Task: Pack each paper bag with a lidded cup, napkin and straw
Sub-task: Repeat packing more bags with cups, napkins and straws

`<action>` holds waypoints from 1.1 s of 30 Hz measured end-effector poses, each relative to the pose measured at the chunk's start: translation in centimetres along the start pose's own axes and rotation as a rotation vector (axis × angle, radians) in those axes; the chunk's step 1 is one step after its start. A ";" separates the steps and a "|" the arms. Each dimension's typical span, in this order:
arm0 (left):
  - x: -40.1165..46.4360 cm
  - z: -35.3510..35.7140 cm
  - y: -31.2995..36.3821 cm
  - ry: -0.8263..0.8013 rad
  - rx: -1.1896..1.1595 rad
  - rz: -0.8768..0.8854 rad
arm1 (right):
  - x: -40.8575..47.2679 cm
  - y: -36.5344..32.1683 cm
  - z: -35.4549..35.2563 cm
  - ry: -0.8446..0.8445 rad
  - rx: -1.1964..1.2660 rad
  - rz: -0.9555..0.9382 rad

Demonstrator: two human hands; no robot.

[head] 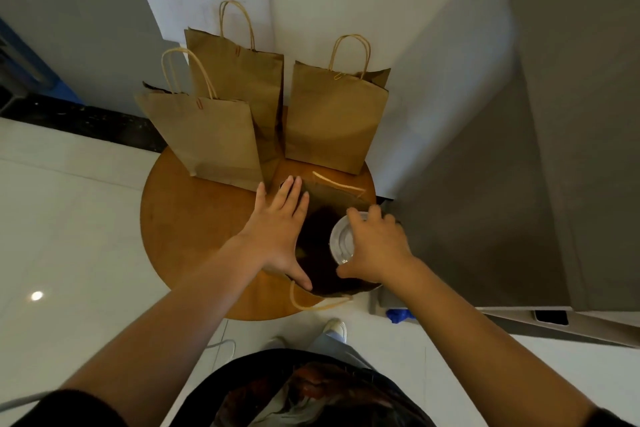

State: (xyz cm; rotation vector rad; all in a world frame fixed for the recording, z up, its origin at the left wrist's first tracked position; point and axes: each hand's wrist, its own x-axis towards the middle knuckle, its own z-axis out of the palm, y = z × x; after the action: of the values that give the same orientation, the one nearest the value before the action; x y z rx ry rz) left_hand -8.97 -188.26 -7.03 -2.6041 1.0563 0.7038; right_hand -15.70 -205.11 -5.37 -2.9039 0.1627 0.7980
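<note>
Brown paper forms the open bag (323, 204) on the near side of the round wooden table (194, 236). The left hand (277, 236) rests on the bag's left rim, fingers straight and spread. The right hand (375, 246) curls its fingers around a lidded cup (341, 239) over the bag's mouth. Three more bags (336, 121) stand upright at the far side.

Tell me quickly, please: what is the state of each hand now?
Left hand: open, fingers spread, holding apart the mouth of the open paper bag.
Right hand: curled round the lidded cup, holding it over the bag's opening.
</note>
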 end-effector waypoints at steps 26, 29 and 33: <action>-0.7 0.1 -0.3 0.044 -0.176 -0.085 | 9.6 -3.7 7.8 -0.289 0.006 0.032; -1.4 -0.1 -1.0 0.155 -0.275 -0.065 | 7.5 -3.4 5.2 -0.282 0.056 -0.015; -2.1 0.1 -2.3 0.181 -0.399 -0.044 | 2.4 -1.4 -0.3 -0.123 0.464 -0.193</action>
State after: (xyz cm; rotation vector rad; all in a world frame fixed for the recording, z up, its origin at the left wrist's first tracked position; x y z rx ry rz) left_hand -8.71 -185.35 -5.88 -3.0713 0.9864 0.7447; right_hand -13.32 -203.94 -6.15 -2.3873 0.0453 0.7798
